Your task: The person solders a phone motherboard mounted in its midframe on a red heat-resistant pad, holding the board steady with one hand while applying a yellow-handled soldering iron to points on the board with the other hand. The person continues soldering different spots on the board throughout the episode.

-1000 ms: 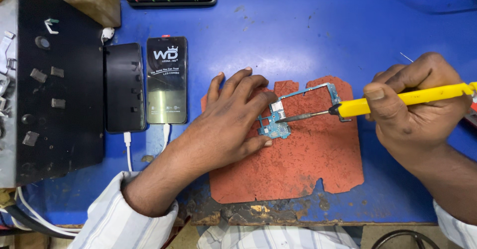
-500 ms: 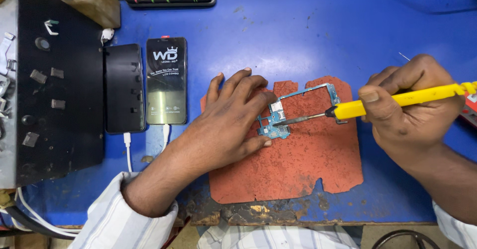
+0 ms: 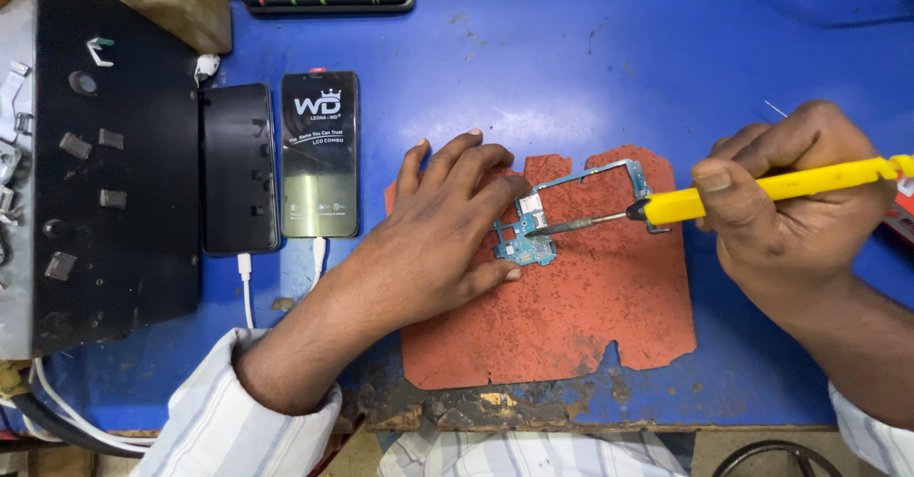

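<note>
1. Nearest me, my left hand (image 3: 433, 239) lies palm down and spread flat on the worn red mat (image 3: 571, 325), gripping nothing; its fingertips press on the left end of the small blue circuit board (image 3: 526, 239) to pin it.
2. The circuit board sits on the upper middle of the mat, just right of my left fingertips. A thin metal frame runs from it up and to the right, so its long axis slants from lower left to upper right.
3. My right hand (image 3: 785, 206) is closed around the yellow handle of the soldering iron (image 3: 752, 193), thumb on top. The iron lies almost level, pointing left, and its dark tip meets the board beside a pale metal part.
4. So the board lies to the left of my right hand, along the iron's own line, and my left hand is the nearer of the 2.
5. Farther off, on the blue table (image 3: 590, 68), 2 phones (image 3: 319, 153) lie side by side with white cables plugged in, next to a black block (image 3: 105, 153).
</note>
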Tool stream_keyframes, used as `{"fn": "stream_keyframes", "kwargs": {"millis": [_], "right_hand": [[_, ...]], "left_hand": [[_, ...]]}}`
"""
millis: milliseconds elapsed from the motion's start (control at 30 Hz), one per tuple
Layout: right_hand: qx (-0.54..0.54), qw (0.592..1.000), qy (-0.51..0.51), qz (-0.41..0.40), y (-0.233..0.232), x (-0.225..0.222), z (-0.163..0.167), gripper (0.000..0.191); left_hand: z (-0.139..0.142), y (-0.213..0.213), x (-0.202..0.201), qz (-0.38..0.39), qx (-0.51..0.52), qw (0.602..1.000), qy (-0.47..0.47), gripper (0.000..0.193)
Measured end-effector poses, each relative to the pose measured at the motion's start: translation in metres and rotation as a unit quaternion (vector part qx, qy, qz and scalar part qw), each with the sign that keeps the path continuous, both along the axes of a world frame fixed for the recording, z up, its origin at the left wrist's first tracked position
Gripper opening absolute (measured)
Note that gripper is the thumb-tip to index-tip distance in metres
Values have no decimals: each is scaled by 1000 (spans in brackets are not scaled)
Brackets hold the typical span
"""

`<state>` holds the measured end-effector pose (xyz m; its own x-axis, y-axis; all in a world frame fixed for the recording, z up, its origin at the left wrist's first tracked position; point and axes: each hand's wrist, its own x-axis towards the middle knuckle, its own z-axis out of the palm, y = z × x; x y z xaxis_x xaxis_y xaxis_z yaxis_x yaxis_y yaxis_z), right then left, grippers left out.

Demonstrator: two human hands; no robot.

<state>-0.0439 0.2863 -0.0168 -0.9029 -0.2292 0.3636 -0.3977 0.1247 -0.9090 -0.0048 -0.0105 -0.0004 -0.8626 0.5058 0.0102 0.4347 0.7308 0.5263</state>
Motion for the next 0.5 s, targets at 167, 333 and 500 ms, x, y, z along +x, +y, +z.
{"fn": "stream_keyframes", "kwargs": {"millis": [167, 333, 500], "right_hand": [[-1, 1000, -1, 1, 1, 0, -2, 32], [2, 1000, -1, -3, 0, -1, -2, 31], [-8, 1000, -6, -1, 0, 0, -2, 32]], "left_hand": [[-1, 0, 0, -2, 1, 1000, 7, 77], [-1, 0, -1, -2, 1, 1000, 9, 78], [-1, 0, 0, -1, -1, 1000, 4, 77]]}}
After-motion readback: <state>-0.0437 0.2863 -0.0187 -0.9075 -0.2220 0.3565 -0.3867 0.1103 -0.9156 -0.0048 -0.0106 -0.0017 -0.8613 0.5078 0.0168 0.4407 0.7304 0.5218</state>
